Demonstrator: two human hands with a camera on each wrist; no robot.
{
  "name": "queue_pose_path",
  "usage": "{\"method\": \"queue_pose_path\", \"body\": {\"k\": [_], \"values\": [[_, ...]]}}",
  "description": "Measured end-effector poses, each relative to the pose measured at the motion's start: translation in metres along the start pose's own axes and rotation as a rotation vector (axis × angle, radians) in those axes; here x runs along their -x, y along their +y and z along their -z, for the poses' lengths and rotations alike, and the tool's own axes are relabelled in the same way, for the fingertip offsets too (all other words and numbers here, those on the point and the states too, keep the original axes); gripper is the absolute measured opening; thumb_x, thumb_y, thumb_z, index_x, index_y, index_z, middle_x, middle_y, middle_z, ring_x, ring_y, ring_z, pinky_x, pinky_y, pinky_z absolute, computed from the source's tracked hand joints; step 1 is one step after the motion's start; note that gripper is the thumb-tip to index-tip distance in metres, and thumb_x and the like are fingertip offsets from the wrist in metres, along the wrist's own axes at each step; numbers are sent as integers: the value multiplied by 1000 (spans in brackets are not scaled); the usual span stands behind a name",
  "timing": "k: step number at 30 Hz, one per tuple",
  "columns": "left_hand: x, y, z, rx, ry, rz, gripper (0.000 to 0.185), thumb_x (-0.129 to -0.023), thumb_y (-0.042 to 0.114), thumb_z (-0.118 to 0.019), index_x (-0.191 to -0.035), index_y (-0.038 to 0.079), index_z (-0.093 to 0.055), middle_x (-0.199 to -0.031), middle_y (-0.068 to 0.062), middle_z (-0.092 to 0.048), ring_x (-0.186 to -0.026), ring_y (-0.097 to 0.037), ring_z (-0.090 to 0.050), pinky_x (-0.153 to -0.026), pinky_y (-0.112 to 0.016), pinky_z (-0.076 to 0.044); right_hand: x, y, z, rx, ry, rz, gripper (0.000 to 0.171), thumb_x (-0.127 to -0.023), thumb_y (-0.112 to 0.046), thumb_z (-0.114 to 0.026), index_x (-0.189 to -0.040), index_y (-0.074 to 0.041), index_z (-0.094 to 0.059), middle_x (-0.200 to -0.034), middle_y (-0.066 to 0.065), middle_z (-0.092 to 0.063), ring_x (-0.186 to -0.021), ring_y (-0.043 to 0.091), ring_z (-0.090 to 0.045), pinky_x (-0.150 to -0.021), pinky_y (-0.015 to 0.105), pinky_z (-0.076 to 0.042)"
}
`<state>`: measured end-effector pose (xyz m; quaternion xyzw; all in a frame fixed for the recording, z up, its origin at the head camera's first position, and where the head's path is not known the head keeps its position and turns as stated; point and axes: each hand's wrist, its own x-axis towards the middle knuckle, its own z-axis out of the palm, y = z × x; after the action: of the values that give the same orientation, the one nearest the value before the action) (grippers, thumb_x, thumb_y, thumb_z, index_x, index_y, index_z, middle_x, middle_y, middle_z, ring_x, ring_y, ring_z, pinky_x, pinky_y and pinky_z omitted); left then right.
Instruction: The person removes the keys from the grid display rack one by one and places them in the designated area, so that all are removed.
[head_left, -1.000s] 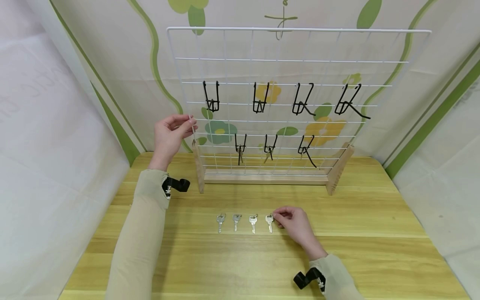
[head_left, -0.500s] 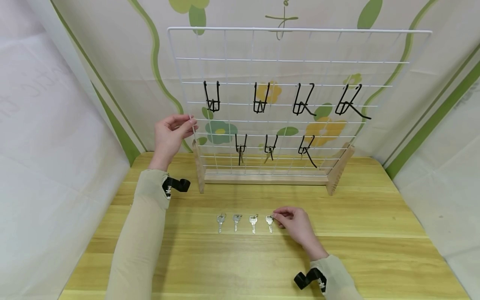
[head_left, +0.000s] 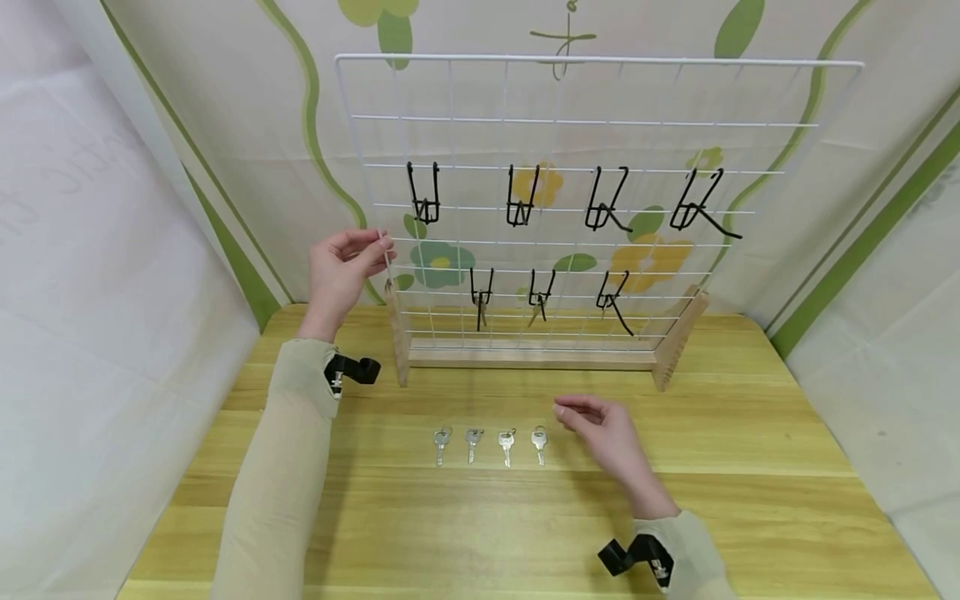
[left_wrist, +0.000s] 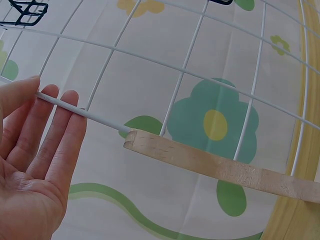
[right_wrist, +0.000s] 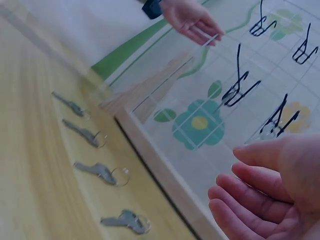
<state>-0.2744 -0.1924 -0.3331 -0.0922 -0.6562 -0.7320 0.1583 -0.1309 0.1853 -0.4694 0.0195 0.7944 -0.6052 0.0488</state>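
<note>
Several silver keys lie in a row on the wooden table; the right wrist view shows them too. My right hand hovers just right of and above the rightmost key, fingers relaxed and holding nothing, as its palm shows. My left hand pinches the left edge wire of the upright white wire grid. In the left wrist view that wire lies across my fingers.
Several black hooks hang on the grid; small keys dangle from some lower hooks. The grid stands in a wooden base with side feet. White cloth walls close in left and right.
My right hand has let go of the rightmost key and risen up and slightly right, with fingers loosened. The key stays in the row. The left hand has not moved.
</note>
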Motion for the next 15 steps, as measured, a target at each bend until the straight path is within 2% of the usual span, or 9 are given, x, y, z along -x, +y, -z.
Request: {"method": "queue_pose_path", "body": {"k": [2,6,12,15], "values": [[0,0,0,0,1,4,15,-91,5,-78,-103,-2,-74,-103,-11,-76,-85,-21,-75,-81,-32,-63,1,-8,1,-17,2,20,41,-94,-29,-77,-121,1,-70,-110,13,-73,-103,37,-68,-91,43,-59],[1,1,0,1,2,8,14,-91,6,-79,-103,-1,-74,-103,-11,-75,-85,-21,-75,-80,-31,-63,3,-23,2,-41,8,73,42,-93,-32,-78,-120,-1,-71,-111,10,-73,-106,39,-67,-91,35,-59],[1,1,0,-15,-2,-4,16,-91,8,-79,-104,-1,-74,-102,-11,-75,-85,-21,-75,-80,-31,-63,-1,-38,-7,-75,4,110,40,-91,-33,-80,-120,-6,-73,-114,7,-73,-105,25,-69,-90,27,-58],[1,1,0,-18,-6,-9,17,-91,8,-80,-104,0,-74,-102,-11,-75,-85,-21,-75,-79,-31,-63,-8,-41,-14,-102,-1,119,43,-91,-33,-81,-121,-4,-72,-115,8,-73,-104,21,-69,-91,27,-58]]}}
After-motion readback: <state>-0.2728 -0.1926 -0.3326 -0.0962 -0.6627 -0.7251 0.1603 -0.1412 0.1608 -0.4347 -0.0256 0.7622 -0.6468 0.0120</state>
